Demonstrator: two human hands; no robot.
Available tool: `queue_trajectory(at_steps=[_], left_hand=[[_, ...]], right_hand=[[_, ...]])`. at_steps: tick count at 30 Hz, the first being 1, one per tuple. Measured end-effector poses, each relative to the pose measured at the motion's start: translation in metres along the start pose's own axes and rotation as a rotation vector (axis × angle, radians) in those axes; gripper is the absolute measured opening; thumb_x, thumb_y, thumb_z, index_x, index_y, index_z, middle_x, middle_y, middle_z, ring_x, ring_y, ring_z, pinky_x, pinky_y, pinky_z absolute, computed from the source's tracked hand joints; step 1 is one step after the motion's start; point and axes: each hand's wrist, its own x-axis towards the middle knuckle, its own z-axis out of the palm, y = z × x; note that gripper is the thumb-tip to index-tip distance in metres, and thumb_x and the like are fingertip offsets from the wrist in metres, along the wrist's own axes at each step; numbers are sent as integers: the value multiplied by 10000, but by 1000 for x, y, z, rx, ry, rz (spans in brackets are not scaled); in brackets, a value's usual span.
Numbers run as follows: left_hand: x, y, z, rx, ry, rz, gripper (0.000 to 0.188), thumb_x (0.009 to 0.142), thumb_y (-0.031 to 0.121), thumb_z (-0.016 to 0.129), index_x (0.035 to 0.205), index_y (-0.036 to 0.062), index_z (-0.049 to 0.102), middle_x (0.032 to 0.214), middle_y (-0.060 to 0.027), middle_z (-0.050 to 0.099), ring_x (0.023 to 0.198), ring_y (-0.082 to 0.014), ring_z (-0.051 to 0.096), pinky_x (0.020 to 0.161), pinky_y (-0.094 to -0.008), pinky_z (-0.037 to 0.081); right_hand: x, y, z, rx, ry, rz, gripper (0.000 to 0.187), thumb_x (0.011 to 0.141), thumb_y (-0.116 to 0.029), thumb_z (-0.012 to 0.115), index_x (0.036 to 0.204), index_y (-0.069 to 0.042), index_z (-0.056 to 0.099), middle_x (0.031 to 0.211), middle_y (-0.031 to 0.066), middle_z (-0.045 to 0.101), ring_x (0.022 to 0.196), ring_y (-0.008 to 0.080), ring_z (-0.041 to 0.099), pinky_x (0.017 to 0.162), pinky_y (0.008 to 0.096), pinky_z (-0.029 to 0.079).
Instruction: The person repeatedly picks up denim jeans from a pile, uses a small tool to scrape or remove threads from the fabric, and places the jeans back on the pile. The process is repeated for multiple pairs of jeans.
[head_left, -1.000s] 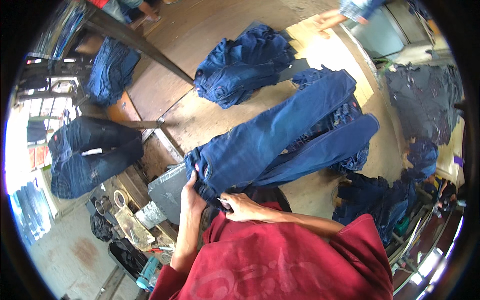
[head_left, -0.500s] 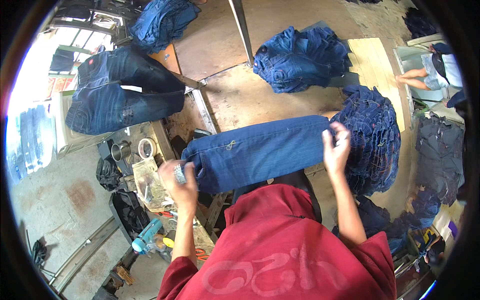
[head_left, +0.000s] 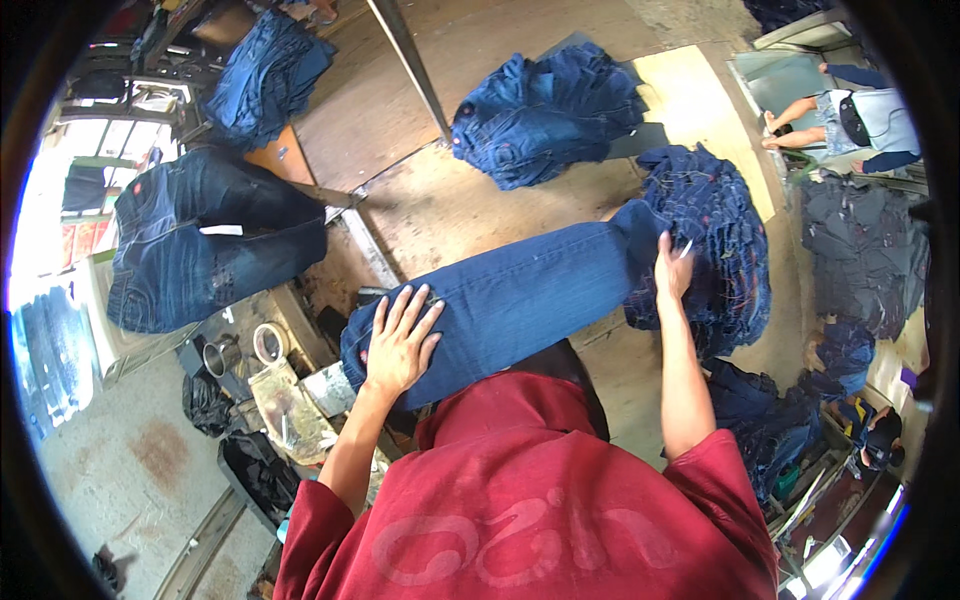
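Observation:
A blue jeans leg (head_left: 530, 290) lies stretched out in front of me, slanting up to the right. My left hand (head_left: 400, 350) rests flat on its left end, fingers spread over the denim. At the far right end my right hand (head_left: 673, 268) has its fingers closed at the edge of the leg, where the cloth is bunched. A small white thing shows at those fingers, too small to name. Just beyond that hand is a pile of dark blue jeans (head_left: 715, 230) with loose threads, partly hidden by the leg.
Another jeans pile (head_left: 545, 110) lies on the far board, and one more heap (head_left: 265, 80) at the far left. Dark jeans (head_left: 215, 235) are spread at left. A tape roll (head_left: 269, 343) and metal cup (head_left: 221, 355) stand near a worn bench. A person (head_left: 850, 120) is at far right.
My left hand has gone from holding the leg's end to lying flat on top. My right hand's fingers have closed, and the cloth there has bunched. The whole view has shifted.

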Motion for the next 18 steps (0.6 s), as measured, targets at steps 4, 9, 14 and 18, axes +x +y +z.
queue_trajectory(at_steps=[4,9,14,18], left_hand=[[-1,-1,4,9,30,5,474,1031,281,689,1499,209,657,1663,-87,519,1573,-326,421,1306,-558,269],[7,5,14,-9,101,-17,426,1014,211,716,1439,189,713,1590,-59,610,1525,-309,499,1293,-525,329],[60,18,21,-30,179,43,355,1035,159,683,1385,118,727,1519,-74,668,1470,-306,562,1263,-481,398],[93,57,15,-74,262,-43,490,950,120,718,1437,90,665,1524,-157,627,1480,-413,516,1263,-572,361]], right_hand=[[-40,38,23,1253,-1250,1040,851,971,-772,636,1481,-91,634,1402,161,709,1327,318,622,1150,622,458],[19,30,36,1347,-380,738,546,989,-287,806,1418,6,638,1401,184,700,1253,332,682,1084,524,563],[96,4,-5,1212,34,390,393,952,-106,847,1297,1,693,1303,143,724,1099,308,724,957,501,631],[134,-14,-65,1410,50,520,359,909,34,772,1250,28,662,1268,205,709,1077,382,738,980,628,616]])
